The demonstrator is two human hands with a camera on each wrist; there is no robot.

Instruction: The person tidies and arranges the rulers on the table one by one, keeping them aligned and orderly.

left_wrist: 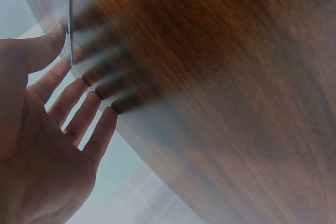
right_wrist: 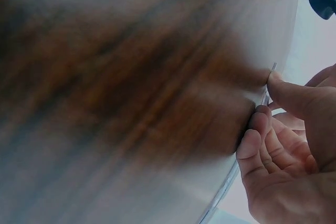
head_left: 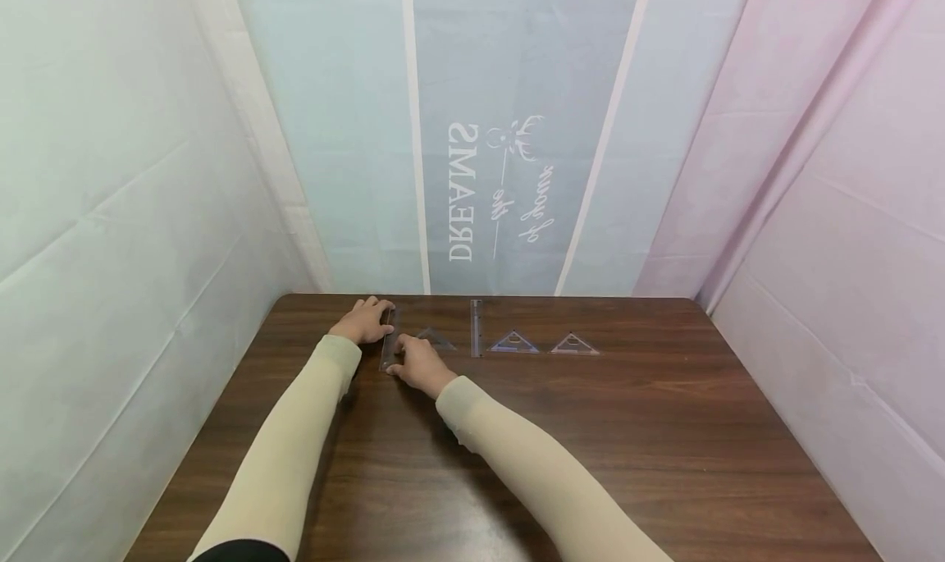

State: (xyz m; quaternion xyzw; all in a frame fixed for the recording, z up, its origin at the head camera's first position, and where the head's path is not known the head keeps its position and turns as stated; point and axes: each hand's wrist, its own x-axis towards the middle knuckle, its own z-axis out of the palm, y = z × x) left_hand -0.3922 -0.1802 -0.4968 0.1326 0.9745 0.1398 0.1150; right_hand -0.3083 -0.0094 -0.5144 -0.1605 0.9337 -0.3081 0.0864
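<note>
Nearest the head camera are our two cream sleeves, running up from the bottom edge to the hands at centre left of the frame. Our right hand [head_left: 419, 367] pinches the near end of a clear straight ruler [head_left: 388, 340], thumb and fingertips [right_wrist: 257, 119] curled onto its edge in the right wrist view. Our left hand [head_left: 364, 321] rests at the ruler's far end with fingers [left_wrist: 79, 111] straight, the thumb touching the plastic edge. The ruler lies on the dark wooden table [head_left: 627, 431], left of centre near the far edge. To its right sit a small set square [head_left: 435, 338], a second ruler [head_left: 476, 327] and two more triangles [head_left: 514, 342] [head_left: 573, 344] in a row. We judge we are placing or squaring this ruler; the next move calls for a small, even slide with both ends together.
</note>
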